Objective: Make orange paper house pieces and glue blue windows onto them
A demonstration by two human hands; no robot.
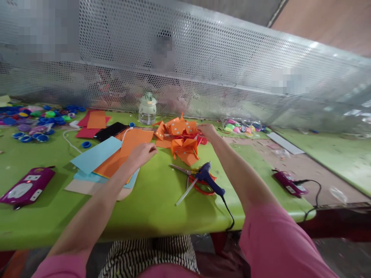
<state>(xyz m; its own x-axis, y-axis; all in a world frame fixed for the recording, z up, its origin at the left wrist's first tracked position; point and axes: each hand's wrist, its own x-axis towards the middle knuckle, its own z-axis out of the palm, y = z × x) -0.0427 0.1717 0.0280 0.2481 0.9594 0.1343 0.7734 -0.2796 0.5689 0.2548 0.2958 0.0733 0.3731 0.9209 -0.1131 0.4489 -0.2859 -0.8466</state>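
Note:
My left hand [145,153] is over the table's left-centre, fingers curled together beside a large orange paper sheet [138,139]; whatever is inside them, if anything, is hidden. Further back, my right hand [205,130] has its fingers closed at the right edge of a folded orange paper piece with pale dots [180,126]. In front of that piece lies another folded orange paper shape [185,148], with red pieces between them. Nearer me, a dark blue glue gun [207,177] with a clear glue stick lies across red-handled scissors [185,170].
Light blue paper [97,154], a black phone [110,132] and blue rings [86,144] lie left. A purple power box [29,186] is at each side, the right one [290,183] corded. A bottle [147,110] stands before the perforated metal screen [208,50].

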